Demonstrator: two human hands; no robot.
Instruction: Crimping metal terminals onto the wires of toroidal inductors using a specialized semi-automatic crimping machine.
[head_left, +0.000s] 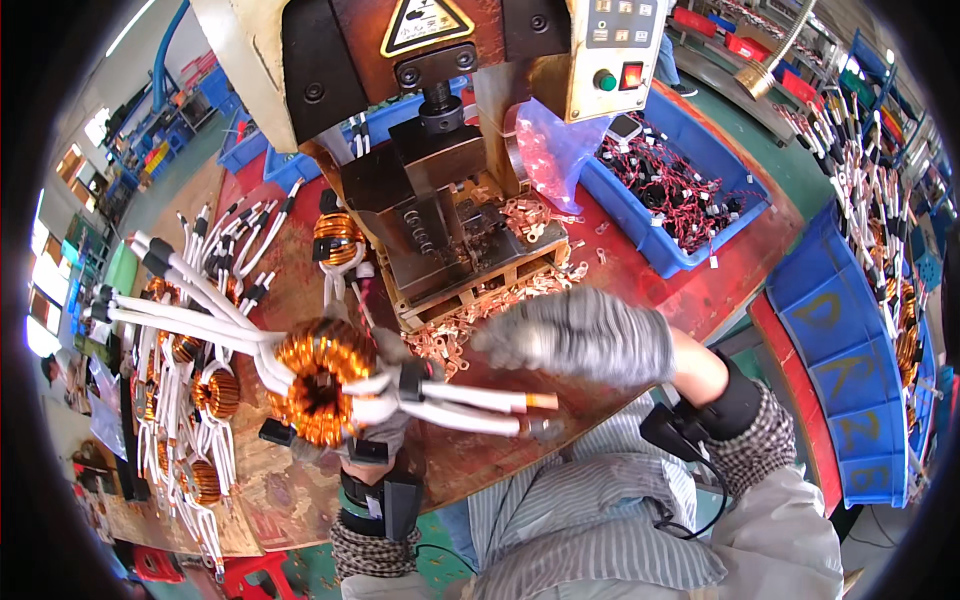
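My left hand (388, 432), in a grey glove, is closed around a ring-shaped copper-wound coil (320, 380), which hides most of the fingers. White sleeved leads (470, 405) stick out of the coil to the right, one with a bare copper end; others run to the upper left. To the right, my gloved right hand (580, 335) has its fingers pressed together, tips pointing left by a heap of copper cable lugs (440, 340). Whatever sits in those fingertips is too small to make out. Just beyond stands a crimping press (425, 200) with its dark die block.
More coils (215, 395) with white leads lie on the left of the table. A blue bin (650, 225) of red-black wires stands right of the press, beside a plastic bag (550, 150). At far right, a large blue crate (840, 370) holds more coils.
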